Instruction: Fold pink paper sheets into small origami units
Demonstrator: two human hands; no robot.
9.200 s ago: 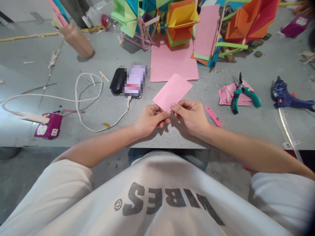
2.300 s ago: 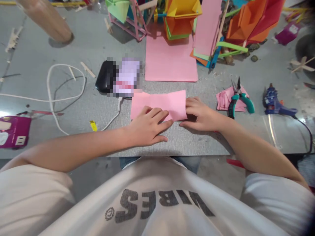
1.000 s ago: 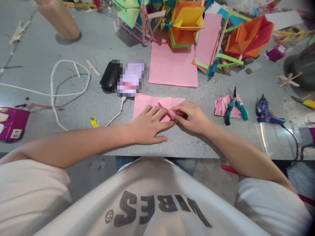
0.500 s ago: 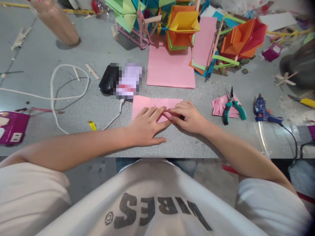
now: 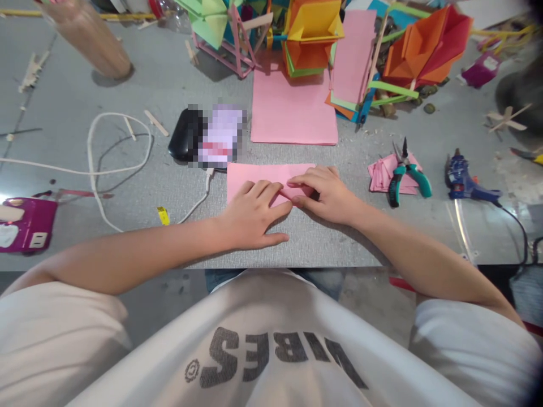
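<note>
A pink sheet of paper (image 5: 254,176) lies on the grey table in front of me, its near edge folded up in part. My left hand (image 5: 254,215) rests flat over its left and middle part, fingers stretched and thumb apart. My right hand (image 5: 324,195) is curled at the right end of the sheet. Its thumb and index finger are on either side of the folded edge, close to the left fingertips. The hands hide much of the fold.
Beyond lie a stack of pink paper (image 5: 292,116), a black case (image 5: 186,135) and a blurred phone (image 5: 223,135). Pliers (image 5: 408,172) rest on small pink pieces, beside a blue glue gun (image 5: 469,181). Colourful folded-paper models (image 5: 314,42) stand behind. A white cable (image 5: 91,164) loops at left.
My right index finger has lifted away from the thumb and spread a little over the paper. The left hand stays nearly in place. The view has shifted slightly.
</note>
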